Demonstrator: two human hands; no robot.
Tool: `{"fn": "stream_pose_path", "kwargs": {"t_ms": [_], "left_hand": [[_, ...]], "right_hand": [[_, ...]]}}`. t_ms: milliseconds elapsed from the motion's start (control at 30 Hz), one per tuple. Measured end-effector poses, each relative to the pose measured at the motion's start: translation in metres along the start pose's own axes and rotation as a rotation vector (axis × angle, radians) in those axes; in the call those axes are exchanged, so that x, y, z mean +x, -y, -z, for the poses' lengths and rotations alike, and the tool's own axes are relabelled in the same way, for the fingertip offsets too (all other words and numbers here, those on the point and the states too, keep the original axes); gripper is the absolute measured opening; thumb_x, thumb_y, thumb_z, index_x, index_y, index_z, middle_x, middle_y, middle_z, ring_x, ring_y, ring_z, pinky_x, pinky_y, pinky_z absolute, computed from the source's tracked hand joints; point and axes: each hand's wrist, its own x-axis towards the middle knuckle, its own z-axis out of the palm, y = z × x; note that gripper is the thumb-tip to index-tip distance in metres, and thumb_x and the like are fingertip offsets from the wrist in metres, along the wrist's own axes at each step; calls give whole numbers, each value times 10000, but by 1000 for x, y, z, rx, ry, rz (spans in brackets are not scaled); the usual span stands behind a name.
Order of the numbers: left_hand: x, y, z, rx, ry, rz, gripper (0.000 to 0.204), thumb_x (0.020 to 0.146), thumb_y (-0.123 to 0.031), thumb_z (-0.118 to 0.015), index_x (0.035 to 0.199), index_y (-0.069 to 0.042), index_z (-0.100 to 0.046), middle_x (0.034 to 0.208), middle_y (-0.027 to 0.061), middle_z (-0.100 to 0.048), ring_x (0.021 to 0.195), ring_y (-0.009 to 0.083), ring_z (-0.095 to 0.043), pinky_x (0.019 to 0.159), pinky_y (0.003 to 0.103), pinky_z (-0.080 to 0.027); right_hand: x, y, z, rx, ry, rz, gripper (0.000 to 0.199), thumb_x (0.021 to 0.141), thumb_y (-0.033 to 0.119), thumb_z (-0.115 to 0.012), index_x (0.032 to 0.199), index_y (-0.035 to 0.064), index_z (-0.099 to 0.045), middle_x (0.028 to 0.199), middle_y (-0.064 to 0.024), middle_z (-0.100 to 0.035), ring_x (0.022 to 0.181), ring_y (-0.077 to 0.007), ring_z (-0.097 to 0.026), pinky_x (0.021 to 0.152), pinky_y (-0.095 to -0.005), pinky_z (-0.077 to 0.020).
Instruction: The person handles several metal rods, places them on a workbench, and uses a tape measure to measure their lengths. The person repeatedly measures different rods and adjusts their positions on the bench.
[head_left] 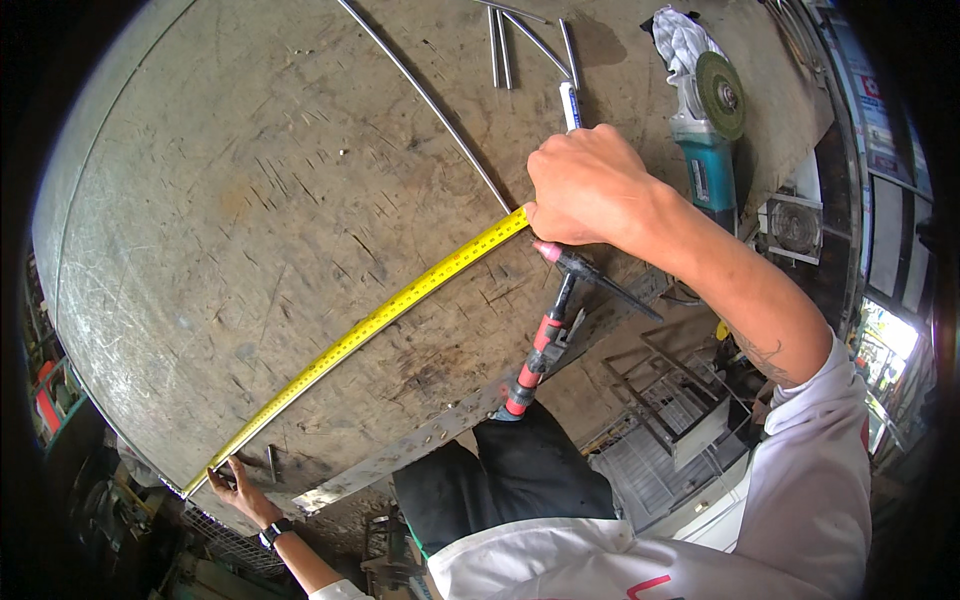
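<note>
Tape measure: yellow, stretched taut diagonally across scuffed steel table; both hands' fingers pinching its ends.

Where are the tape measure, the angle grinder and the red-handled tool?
tape measure (380, 318), head view, middle of the yellow blade.
angle grinder (708, 165), head view, teal body below the disc.
red-handled tool (540, 350), head view, red and black grip.

Hands stretch tape measure across steel table.
</note>
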Motion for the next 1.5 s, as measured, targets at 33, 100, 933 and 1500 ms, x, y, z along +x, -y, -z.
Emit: {"fn": "stream_pose_path", "kwargs": {"t_ms": [33, 100, 933, 1500], "left_hand": [[-1, -3, -1, -1, 14, 18, 818, 919, -295, -783, 1545, -10, -338, 1562, 151, -354, 1424, 235, -358, 1187, 389, -281], [-3, -11, -2, -2, 42, 53, 822, 921, -299, -780, 1544, 0, -335, 1558, 157, -356, 1412, 238, -371, 1183, 391, -286], [5, -5, 12, 154, 98, 162, 1086, 891, -492, -744, 1614, 6, -105, 1630, 219, -268, 1496, 294, -280, 1230, 487, -131], [15, -23, 18, 261, 156, 314, 1102, 891, -446, -757, 1620, -28, -45, 1605, 221, -330, 1489, 292, -297, 1226, 465, -147]], "right_hand": [[0, 0, 0, -5, 5, -4, 327, 806, 309, -694, 804, -11, -761, 808, -208, -733, 812, -374, -733, 749, -448, -576], [2, 1, 1, -24, 18, -17, 284, 771, 289, -713, 809, 14, -770, 824, -186, -742, 810, -343, -740, 733, -426, -574], [16, 3, 18, -57, 188, -39, 405, 793, 322, -649, 944, -35, -766, 956, -253, -737, 926, -389, -730, 822, -446, -581], [19, 0, 21, -45, 211, -27, 388, 750, 259, -600, 952, -26, -769, 990, -249, -734, 970, -390, -719, 848, -449, -572]]}}
